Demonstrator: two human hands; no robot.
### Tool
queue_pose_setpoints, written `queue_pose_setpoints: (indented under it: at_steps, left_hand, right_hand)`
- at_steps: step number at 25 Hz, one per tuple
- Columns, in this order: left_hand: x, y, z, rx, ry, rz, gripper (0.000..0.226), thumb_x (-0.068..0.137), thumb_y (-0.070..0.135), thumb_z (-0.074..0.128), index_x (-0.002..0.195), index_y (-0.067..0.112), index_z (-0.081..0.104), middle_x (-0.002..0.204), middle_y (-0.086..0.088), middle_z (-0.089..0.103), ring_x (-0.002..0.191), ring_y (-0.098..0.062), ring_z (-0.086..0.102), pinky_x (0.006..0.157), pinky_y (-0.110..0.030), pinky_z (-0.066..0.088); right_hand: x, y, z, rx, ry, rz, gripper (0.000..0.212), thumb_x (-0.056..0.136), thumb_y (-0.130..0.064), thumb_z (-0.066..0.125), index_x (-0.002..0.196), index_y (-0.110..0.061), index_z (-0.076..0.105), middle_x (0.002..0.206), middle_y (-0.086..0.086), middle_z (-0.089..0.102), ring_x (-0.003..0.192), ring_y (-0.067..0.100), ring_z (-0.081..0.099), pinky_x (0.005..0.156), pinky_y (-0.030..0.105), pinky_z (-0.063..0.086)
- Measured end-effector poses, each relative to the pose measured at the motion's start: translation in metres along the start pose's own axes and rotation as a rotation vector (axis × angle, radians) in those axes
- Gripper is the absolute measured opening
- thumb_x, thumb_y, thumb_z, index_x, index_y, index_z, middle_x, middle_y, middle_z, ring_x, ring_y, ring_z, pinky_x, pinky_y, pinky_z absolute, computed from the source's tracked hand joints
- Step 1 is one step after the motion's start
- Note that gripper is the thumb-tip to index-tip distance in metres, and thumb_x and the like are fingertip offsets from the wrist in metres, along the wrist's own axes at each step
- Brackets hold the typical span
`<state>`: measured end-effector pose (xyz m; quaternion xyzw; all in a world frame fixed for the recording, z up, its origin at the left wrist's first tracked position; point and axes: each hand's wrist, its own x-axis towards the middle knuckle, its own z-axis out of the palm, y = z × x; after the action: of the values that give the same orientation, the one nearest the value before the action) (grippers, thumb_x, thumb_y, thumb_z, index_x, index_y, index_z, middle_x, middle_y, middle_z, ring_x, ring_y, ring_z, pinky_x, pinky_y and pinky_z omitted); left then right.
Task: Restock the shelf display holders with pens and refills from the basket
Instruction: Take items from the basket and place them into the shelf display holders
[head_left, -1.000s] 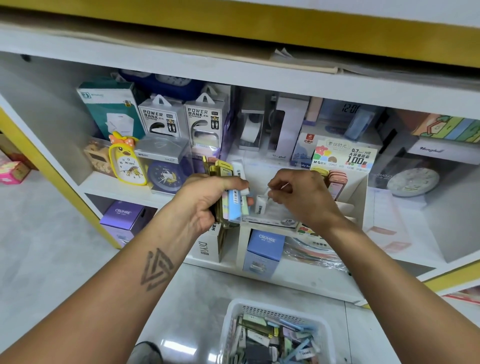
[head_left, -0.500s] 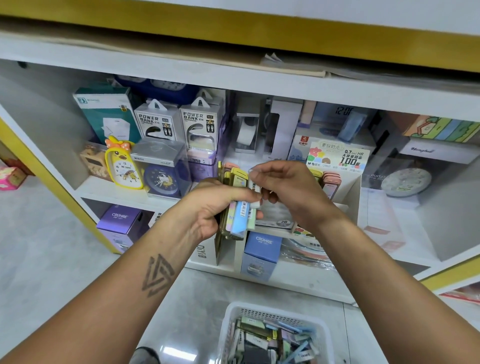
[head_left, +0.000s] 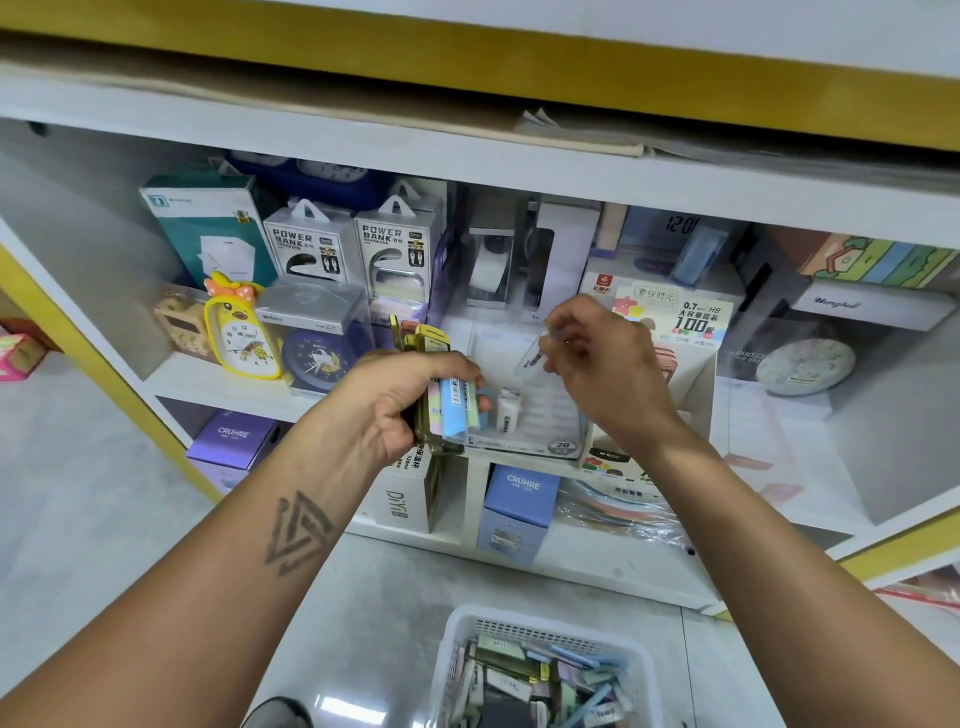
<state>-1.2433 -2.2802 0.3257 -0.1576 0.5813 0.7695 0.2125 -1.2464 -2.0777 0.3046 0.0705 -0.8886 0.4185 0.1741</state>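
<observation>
A: Nearest thing?
B: White basket (head_left: 545, 631) on the floor, full of refill packs. Landmark is the clear display holder (head_left: 540, 415) on the shelf, above and beyond the basket.

A: Left hand?
B: Left hand (head_left: 400, 400) just left of the holder, fingers curled round a stack of refill packs (head_left: 451, 408), yellow, blue, green ones upright.

A: Right hand?
B: Right hand (head_left: 597, 364) over the holder, fingertips pinching one clear refill pack (head_left: 530, 358), tilted, above the slots. One small white pack (head_left: 506, 410) sits inside the holder.

A: Behind?
B: Left of the holder, a yellow clock (head_left: 239, 327); farther back, power bank boxes (head_left: 353, 249).
</observation>
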Motion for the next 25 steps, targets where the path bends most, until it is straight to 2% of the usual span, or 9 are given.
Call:
queue_pose_setpoints:
  at_steps: [3,8,14,17,19,20,21,23,25]
  left_hand:
    - [0.001,0.001,-0.001,0.001,0.012,-0.005,0.015,0.079,-0.009,0.068,0.091,-0.002,0.063,0.084,-0.021,0.07,0.056,-0.028,0.071,0.043,-0.031,0.054]
    - [0.003,0.0,-0.002,-0.007,-0.006,-0.015,0.011,0.078,-0.009,0.069,0.084,-0.001,0.064,0.082,-0.02,0.07,0.058,-0.029,0.071,0.046,-0.032,0.055]
    - [0.001,-0.001,0.0,-0.025,-0.033,-0.018,0.012,0.077,-0.008,0.071,0.086,-0.002,0.066,0.084,-0.021,0.072,0.063,-0.031,0.072,0.052,-0.037,0.059]
    - [0.001,-0.001,0.001,-0.025,-0.036,-0.019,0.013,0.077,-0.008,0.071,0.088,-0.003,0.067,0.086,-0.022,0.072,0.065,-0.032,0.072,0.053,-0.037,0.059]
    - [0.0,-0.001,0.001,-0.037,-0.053,-0.021,0.01,0.078,-0.008,0.071,0.086,-0.002,0.067,0.085,-0.022,0.072,0.064,-0.032,0.072,0.052,-0.037,0.059]
    - [0.0,-0.001,0.002,-0.041,-0.067,-0.026,0.009,0.078,-0.008,0.07,0.085,-0.002,0.067,0.084,-0.022,0.072,0.063,-0.032,0.072,0.052,-0.037,0.059]
    - [-0.001,-0.001,0.003,-0.044,-0.083,-0.031,0.008,0.079,-0.008,0.07,0.084,-0.003,0.067,0.083,-0.022,0.072,0.063,-0.031,0.072,0.053,-0.037,0.06]
    - [-0.001,-0.002,0.005,-0.047,-0.112,-0.038,0.006,0.08,-0.007,0.069,0.084,-0.003,0.068,0.082,-0.022,0.072,0.062,-0.031,0.072,0.055,-0.038,0.061]
    - [-0.002,-0.003,0.008,-0.05,-0.142,-0.042,0.005,0.082,-0.006,0.066,0.086,-0.003,0.068,0.079,-0.022,0.073,0.061,-0.029,0.072,0.056,-0.036,0.061]
  right_hand:
    - [-0.005,0.004,0.01,-0.013,-0.106,0.016,0.013,0.096,-0.006,0.06,0.093,-0.019,0.058,0.08,-0.002,0.069,0.073,0.012,0.071,0.075,0.043,0.06]
    - [-0.009,0.01,0.016,-0.014,-0.148,0.043,0.015,0.096,-0.006,0.06,0.091,-0.02,0.059,0.079,-0.007,0.068,0.07,0.007,0.07,0.074,0.041,0.061]
    - [-0.008,0.009,0.019,-0.148,-0.185,-0.047,0.01,0.093,-0.008,0.065,0.096,-0.014,0.073,0.082,-0.003,0.073,0.076,0.012,0.07,0.075,0.036,0.058]
    - [-0.008,0.007,0.02,-0.256,-0.257,-0.076,0.02,0.096,-0.011,0.061,0.109,-0.014,0.075,0.101,0.001,0.076,0.094,0.017,0.069,0.086,0.036,0.055]
    - [-0.007,0.005,0.019,-0.434,-0.344,-0.092,0.029,0.099,-0.014,0.054,0.122,-0.02,0.071,0.119,-0.002,0.071,0.11,0.019,0.063,0.095,0.034,0.05]
    - [-0.005,0.003,0.018,-0.453,-0.355,-0.091,0.031,0.1,-0.014,0.053,0.124,-0.021,0.07,0.121,-0.003,0.068,0.112,0.018,0.06,0.095,0.031,0.048]
    - [-0.003,-0.002,0.017,-0.377,-0.332,-0.058,0.031,0.1,-0.013,0.052,0.123,-0.022,0.07,0.118,-0.004,0.067,0.107,0.013,0.06,0.091,0.026,0.048]
    - [-0.003,-0.012,0.013,0.024,-0.276,0.12,0.025,0.1,-0.017,0.057,0.117,-0.025,0.073,0.104,-0.005,0.07,0.085,0.003,0.063,0.073,0.014,0.047]
    - [-0.003,-0.021,0.007,0.418,-0.359,0.296,0.018,0.097,-0.023,0.063,0.11,-0.022,0.075,0.091,0.001,0.074,0.072,0.008,0.065,0.06,0.018,0.048]
